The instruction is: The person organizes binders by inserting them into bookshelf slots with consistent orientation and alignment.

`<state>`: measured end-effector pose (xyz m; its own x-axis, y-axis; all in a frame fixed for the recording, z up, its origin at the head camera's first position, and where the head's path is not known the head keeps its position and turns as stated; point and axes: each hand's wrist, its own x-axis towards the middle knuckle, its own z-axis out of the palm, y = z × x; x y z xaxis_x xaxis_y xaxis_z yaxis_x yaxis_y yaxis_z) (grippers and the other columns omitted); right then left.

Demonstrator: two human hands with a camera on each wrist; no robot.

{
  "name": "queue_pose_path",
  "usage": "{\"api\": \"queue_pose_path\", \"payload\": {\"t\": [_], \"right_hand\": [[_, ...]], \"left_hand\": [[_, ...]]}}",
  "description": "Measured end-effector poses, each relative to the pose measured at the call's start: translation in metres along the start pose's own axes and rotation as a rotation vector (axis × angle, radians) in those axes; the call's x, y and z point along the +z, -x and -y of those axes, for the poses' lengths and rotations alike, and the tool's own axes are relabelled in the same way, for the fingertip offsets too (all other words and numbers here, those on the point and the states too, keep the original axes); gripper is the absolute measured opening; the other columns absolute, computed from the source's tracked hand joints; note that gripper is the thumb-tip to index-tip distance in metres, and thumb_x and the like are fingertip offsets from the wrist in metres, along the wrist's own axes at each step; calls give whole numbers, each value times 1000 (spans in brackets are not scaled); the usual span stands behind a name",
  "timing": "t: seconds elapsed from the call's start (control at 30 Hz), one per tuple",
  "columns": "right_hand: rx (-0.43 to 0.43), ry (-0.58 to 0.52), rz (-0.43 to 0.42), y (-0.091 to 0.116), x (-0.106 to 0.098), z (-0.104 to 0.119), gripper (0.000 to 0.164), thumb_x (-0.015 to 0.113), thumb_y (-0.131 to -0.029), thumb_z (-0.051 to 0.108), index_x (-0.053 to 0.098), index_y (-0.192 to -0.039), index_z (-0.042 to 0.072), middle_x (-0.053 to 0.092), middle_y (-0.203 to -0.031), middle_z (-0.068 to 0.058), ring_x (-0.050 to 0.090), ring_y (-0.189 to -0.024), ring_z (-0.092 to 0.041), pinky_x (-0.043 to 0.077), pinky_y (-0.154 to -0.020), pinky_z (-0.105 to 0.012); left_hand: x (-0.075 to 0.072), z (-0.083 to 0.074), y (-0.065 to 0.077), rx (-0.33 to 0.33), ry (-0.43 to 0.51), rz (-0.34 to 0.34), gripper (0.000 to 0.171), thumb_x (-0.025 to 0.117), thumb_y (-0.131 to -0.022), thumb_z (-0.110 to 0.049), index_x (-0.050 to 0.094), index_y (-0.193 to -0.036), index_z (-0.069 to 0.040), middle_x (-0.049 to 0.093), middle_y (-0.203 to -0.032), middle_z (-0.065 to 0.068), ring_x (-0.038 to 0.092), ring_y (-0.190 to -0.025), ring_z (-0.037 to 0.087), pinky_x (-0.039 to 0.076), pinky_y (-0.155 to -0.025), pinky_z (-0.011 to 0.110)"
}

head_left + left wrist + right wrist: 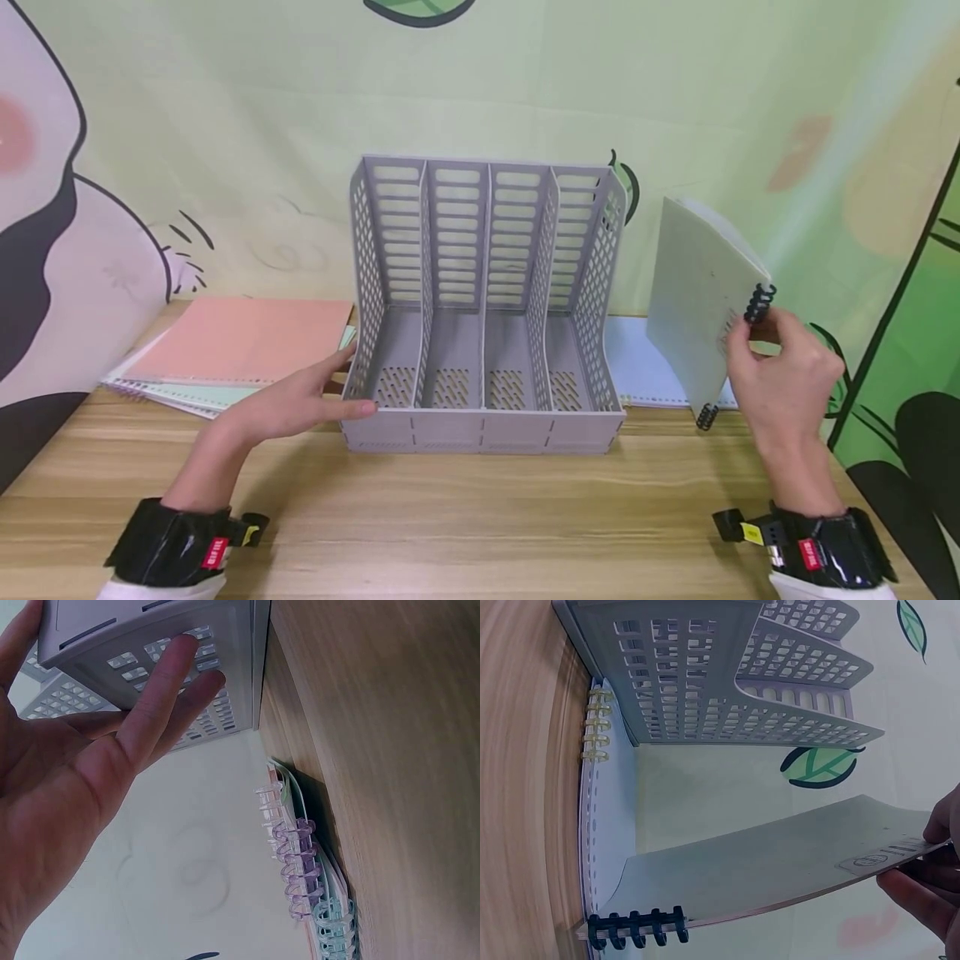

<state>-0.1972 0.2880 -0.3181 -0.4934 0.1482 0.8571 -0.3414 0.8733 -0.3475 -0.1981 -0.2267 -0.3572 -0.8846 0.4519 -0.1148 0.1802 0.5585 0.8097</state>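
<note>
A grey file rack (480, 433) with several upright compartments stands mid-table in the head view. My left hand (300, 400) rests on its left side, thumb at the front lip; in the left wrist view the fingers (169, 682) lie straight against the perforated side wall. My right hand (783, 375) pinches a pale grey-green spiral notebook (693, 283) by its edge near the black coil. The notebook is tilted upright, right of the rack. In the right wrist view its lower black coil (637, 928) is close to the blue notebook (611, 795); whether they touch I cannot tell.
Left of the rack lies a stack of spiral notebooks, with a salmon-covered one (247, 337) on top. A blue notebook (641, 358) lies flat on the right. Behind the wooden table (480, 525) hangs a green cartoon-printed cloth (262, 167).
</note>
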Motion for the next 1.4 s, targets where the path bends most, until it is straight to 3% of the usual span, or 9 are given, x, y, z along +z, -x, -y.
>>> {"api": "queue_pose_path", "payload": {"t": [0.2,0.47,0.9,1.4], "right_hand": [[55,21,56,1,-1,0,27,60,-93,13,68,-97,-12,68,-85,-21,68,-74,-40,30,-69,4],[85,45,68,1,-3,-3,31,58,-93,15,67,-93,-15,67,-81,-24,67,-69,-42,28,-63,3],[124,67,97,-1,-5,-4,28,59,-92,15,67,-85,-11,66,-76,-22,65,-62,-41,28,-52,0],[156,92,122,0,-5,-8,25,63,-90,15,66,-80,-8,65,-74,-22,63,-59,-41,25,-52,-2]], "left_hand": [[1,1,-1,0,-26,-11,101,70,-91,-43,3,-158,-7,39,-145,20,41,-132,35,46,-91,32],[1,1,0,12,-11,-3,100,69,-91,-41,3,-158,-6,38,-144,22,41,-131,37,47,-91,34],[1,1,-1,5,-5,-4,101,70,-91,-42,3,-158,-7,39,-144,21,41,-131,37,47,-91,34],[2,3,-1,-11,-22,-14,103,70,-90,-45,2,-159,-10,33,-148,21,39,-133,37,44,-96,38]]}}
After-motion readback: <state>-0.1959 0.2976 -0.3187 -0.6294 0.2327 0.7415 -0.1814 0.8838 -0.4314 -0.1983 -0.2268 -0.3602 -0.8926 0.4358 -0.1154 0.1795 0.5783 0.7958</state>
